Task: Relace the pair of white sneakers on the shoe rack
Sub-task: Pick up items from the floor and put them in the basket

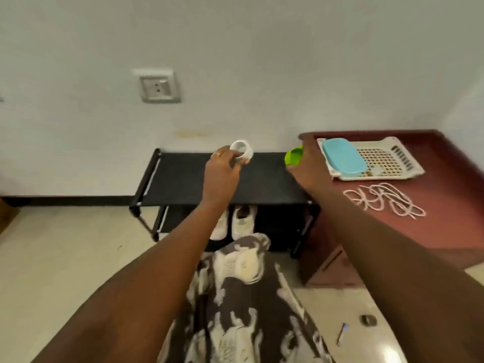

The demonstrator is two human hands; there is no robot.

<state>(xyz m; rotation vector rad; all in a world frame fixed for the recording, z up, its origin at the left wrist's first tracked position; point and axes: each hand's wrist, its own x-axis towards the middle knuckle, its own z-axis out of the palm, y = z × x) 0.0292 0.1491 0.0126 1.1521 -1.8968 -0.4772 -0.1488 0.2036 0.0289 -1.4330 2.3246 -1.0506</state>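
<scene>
left hand (222,169): pinching white roll (242,150) above rack top (183,179)
right hand (306,166): gripping green cup (293,155), probably clearing space
sneakers (242,222): lower shelf, untouched

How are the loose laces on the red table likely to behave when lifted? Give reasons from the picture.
The laces lie in limp loops, so they are probably floppy and would dangle. The loops cross one another, so they may tangle or come up together. They look thin, so likely light and easy to drag across the table.
</scene>
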